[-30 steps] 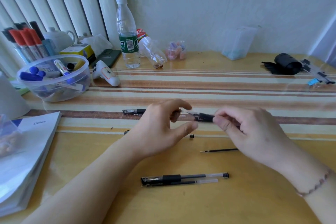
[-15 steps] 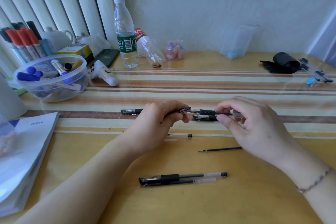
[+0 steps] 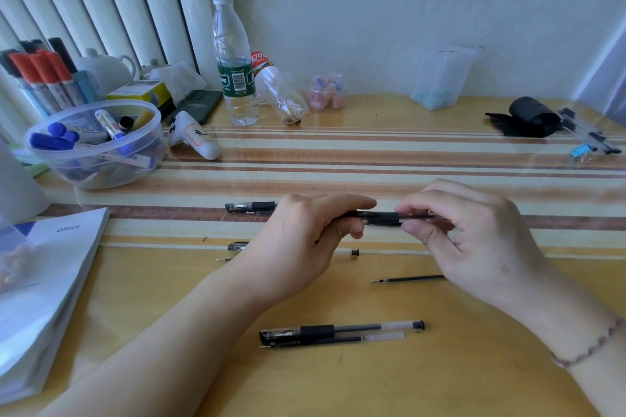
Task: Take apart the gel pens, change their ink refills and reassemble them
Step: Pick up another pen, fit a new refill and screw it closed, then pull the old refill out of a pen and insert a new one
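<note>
Black-gripped gel pen is being pinched by both hands' fingers, left hand and right hand; keeping both halves aligned is helping.

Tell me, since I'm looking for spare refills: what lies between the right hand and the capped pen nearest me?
In the head view, one loose refill lies there.

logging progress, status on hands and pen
Both hands, left and right, pinching black-grip clear gel pen above table. Loose black refill lies near right wrist. Nothing blocking.
</note>
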The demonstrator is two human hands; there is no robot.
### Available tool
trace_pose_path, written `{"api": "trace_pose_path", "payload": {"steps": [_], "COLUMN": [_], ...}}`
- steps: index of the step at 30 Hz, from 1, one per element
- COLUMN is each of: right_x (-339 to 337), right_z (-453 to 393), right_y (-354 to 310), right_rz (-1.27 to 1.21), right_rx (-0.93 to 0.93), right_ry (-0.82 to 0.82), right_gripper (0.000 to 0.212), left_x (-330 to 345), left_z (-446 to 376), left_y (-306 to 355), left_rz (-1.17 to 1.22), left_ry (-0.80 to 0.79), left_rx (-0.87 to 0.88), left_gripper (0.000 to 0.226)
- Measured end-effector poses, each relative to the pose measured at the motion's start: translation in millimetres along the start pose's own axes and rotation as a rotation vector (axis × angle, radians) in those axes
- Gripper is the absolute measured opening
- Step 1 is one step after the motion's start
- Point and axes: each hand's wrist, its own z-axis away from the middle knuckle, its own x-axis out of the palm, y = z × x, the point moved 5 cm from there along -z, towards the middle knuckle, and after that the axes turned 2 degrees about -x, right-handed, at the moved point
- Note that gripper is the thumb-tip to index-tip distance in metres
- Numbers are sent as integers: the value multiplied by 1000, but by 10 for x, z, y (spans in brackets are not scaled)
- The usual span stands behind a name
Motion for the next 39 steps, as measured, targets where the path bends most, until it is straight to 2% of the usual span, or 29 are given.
{"api": "trace_pose_path", "payload": {"steps": [4, 7, 8, 10, 12, 14, 17, 19, 22, 25, 27, 29, 31, 34, 36, 39], "right_x": [38, 25, 9, -25, -53, -66, -35, -34, -102, -213, -264, -275, -197, 108, 407, 716], "right_z": [-10, -15, -4, 39, 94, 132, 172, 152, 44, -93, -211, -321, -431, -597, -694, -723], "right_y": [-17, 100, 185, 372, 521, 582, 563, 520, 404, 241, 116, 8, -138, -404, -509, -471], "right_rz": [7, 91, 118, 150, 160, 163, 169, 169, 83, 18, 75, 101, 164, 383, 473, 406], "right_rx": [16, 82, 122, 207, 269, 287, 271, 267, 249, 223, 146, 115, 94, -16, -47, -15], "right_ry": [-33, -122, -170, -298, -409, -479, -564, -549, -375, -148, -85, -126, -237, -334, -372, -359], "right_gripper": [10, 14, 14, 12, 9, 4, 2, 8, 22, 18, 16, 16, 23, 42, 44, 41], "left_x": [-5, -11, -46, -184, -311, -368, -384, -393, -407, -405, -422, -423, -382, -316, -328, -372], "left_z": [5, -3, -11, -23, -15, 33, 96, 90, 74, 75, 60, 34, 15, -6, -8, -1], "left_y": [-15, -62, -123, -330, -590, -821, -972, -983, -971, -961, -915, -850, -770, -616, -529, -467], "left_rz": [-15, -16, -30, -105, -330, -498, -510, -493, -488, -478, -463, -397, -301, -197, -175, -193], "left_ry": [-20, -115, -117, -32, 4, -76, -128, -107, -87, -77, -39, -11, -35, -65, -45, -35], "left_rx": [10, -30, -66, -174, -317, -489, -593, -582, -569, -553, -519, -467, -419, -304, -242, -198], "left_gripper": [31, 39, 43, 35, 27, 26, 19, 14, 13, 12, 11, 10, 9, 9, 9, 10]}}
